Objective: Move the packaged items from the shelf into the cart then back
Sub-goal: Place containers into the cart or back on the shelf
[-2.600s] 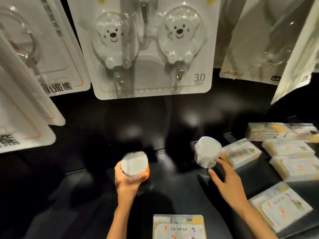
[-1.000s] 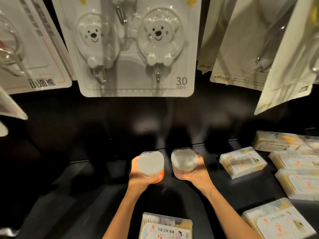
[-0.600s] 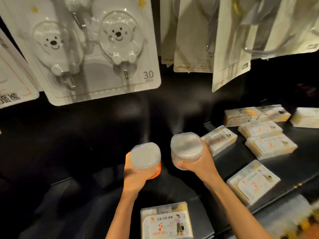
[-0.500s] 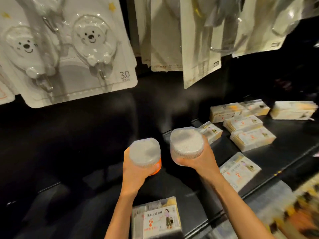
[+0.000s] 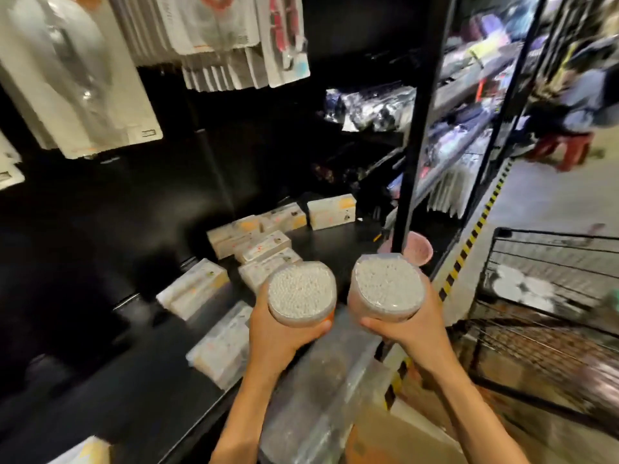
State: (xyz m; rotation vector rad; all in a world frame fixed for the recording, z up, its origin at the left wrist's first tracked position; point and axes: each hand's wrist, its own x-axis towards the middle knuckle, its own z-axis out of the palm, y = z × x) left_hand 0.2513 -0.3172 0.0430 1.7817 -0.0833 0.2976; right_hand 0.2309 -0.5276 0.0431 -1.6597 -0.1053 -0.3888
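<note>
My left hand [image 5: 279, 336] grips a round clear tub of cotton swabs with an orange base [image 5: 302, 293]. My right hand [image 5: 413, 324] grips a second round tub of cotton swabs [image 5: 388, 287]. Both tubs are held side by side in front of the black shelf's [image 5: 134, 380] front edge, tops toward the camera. A black wire cart [image 5: 549, 296] stands at the right, just beyond my right hand, with white items inside.
Several flat boxed swab packs [image 5: 258, 244] lie on the shelf. Carded hook packages [image 5: 77, 75] hang above. A black upright post [image 5: 412, 128] divides the shelving. A yellow-black striped floor edge [image 5: 469, 242] runs beside the cart. A person [image 5: 582, 92] stands far right.
The view has swung right, away from the shelf, bringing the cart and aisle into sight. Both hands have carried their tubs rightward off the shelf toward the cart.
</note>
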